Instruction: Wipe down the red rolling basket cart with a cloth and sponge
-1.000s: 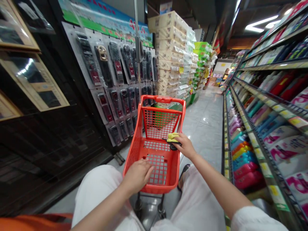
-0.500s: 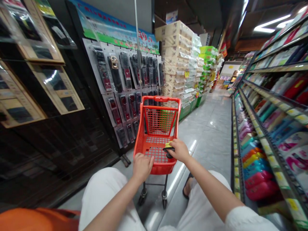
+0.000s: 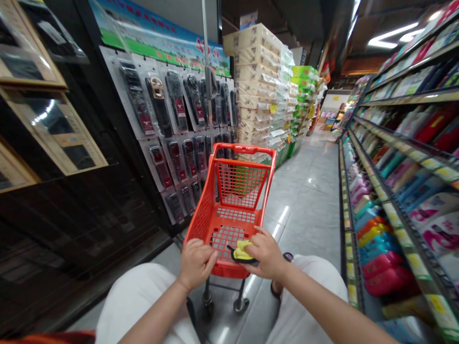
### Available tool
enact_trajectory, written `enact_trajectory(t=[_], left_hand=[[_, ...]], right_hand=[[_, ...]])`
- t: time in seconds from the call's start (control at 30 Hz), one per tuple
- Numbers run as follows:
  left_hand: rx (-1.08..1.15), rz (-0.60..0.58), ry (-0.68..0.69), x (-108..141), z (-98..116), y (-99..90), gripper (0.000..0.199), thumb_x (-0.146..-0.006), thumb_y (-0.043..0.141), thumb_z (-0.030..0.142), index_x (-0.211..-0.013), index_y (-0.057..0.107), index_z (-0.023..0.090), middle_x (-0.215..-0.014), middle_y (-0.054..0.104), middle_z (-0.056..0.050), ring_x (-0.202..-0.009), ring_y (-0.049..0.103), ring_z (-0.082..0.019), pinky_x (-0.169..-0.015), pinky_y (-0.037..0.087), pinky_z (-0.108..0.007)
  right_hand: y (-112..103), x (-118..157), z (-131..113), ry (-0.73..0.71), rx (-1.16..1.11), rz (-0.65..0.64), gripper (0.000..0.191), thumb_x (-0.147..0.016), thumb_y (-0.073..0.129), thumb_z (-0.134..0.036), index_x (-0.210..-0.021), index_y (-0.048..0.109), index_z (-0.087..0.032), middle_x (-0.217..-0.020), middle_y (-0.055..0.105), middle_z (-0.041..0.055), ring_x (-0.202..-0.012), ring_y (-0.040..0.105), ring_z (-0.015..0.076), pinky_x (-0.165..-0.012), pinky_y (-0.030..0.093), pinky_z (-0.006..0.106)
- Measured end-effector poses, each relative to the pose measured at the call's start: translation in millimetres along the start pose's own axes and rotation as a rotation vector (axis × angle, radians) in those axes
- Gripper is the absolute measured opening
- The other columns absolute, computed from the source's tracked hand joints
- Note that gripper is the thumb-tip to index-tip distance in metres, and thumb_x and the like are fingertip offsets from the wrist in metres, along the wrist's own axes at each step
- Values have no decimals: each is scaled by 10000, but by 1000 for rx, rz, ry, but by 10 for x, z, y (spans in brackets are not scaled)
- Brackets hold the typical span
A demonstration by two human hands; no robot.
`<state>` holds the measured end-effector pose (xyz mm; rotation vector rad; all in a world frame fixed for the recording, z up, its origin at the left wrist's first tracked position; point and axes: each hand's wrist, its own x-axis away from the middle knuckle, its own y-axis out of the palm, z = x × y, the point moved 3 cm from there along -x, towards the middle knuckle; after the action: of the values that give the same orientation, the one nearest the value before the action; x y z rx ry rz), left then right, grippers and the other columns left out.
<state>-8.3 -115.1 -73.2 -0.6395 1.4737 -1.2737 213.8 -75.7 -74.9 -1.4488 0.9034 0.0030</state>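
Note:
A small red shopping cart (image 3: 238,215) with a mesh basket stands between my knees, its handle bar at the far side. My left hand (image 3: 196,262) is closed over the basket's near left rim. At the near right corner, my right hand (image 3: 264,253) holds a yellow and black item (image 3: 242,251) over the basket's near edge; what exactly it is cannot be made out. Fingers of my right hand are bent around it, with one finger raised.
On the left is a rack of packaged belts (image 3: 175,105) beside a dark glossy cabinet (image 3: 89,215). Stacked boxes (image 3: 256,81) stand behind the cart. Shelves of packaged goods (image 3: 405,157) line the right side of the grey tiled aisle (image 3: 308,191).
The cart appears larger and closer, turned slightly. Both hands sit lower in view, the left farther left. More of the yellow and black item shows in my right hand.

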Motion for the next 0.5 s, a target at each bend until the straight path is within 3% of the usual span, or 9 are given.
enact_trajectory(t=[0.07, 0.1, 0.2, 0.27, 0.37, 0.43, 0.5], left_hand=[[-4, -17, 34, -1, -109, -15, 469, -935, 323, 339, -585, 607, 210, -615, 663, -49, -637, 538, -181, -766, 386, -384], [-8, -26, 44, -28, -187, -27, 457, -925, 323, 332, -586, 604, 208, -617, 663, -51, -641, 537, -181, -787, 391, -387], [-8, -54, 31, -201, -475, -107, 401, -881, 347, 316, -612, 625, 210, -631, 671, -49, -687, 561, -184, -905, 382, -407], [-13, -134, -1, -369, -626, -181, 368, -849, 366, 299, -630, 646, 206, -697, 703, -62, -743, 592, -192, -919, 386, -399], [-29, -283, -181, -639, -654, -275, 455, -887, 315, 352, -636, 658, 189, -731, 723, -94, -776, 644, -212, -878, 422, -380], [1, -346, -275, -794, -491, -273, 598, -944, 197, 438, -692, 672, 177, -766, 730, -123, -776, 675, -233, -806, 452, -362], [60, -367, -266, -903, -233, -203, 614, -954, 171, 500, -868, 692, 187, -869, 743, -130, -827, 694, -251, -708, 461, -330]], right_hand=[[-76, -130, 297, -85, -18, -48, 264, -837, 612, -466, -987, 666, -256, -846, 640, 26, -838, 580, 192, -1099, 289, 480], [-120, -232, 498, -59, -10, -51, 249, -854, 607, -445, -1006, 664, -256, -857, 653, 22, -845, 588, 187, -1106, 278, 482], [-208, -598, 1106, 196, 73, -24, 201, -888, 610, -376, -1027, 657, -239, -960, 685, 35, -938, 600, 185, -1117, 267, 452], [-186, -817, 1311, 282, 117, 6, 199, -909, 584, -369, -970, 664, -197, -952, 680, 67, -950, 592, 201, -1097, 299, 431], [-34, -1035, 1272, 365, 169, 47, 282, -923, 540, -424, -871, 664, -176, -869, 658, 97, -894, 578, 229, -1005, 382, 420], [91, -1095, 1098, 431, 200, 64, 324, -926, 514, -467, -863, 662, -186, -860, 647, 100, -891, 568, 238, -959, 402, 407], [197, -1097, 889, 470, 212, 66, 357, -930, 485, -505, -885, 660, -198, -878, 639, 97, -917, 562, 237, -943, 400, 390]])
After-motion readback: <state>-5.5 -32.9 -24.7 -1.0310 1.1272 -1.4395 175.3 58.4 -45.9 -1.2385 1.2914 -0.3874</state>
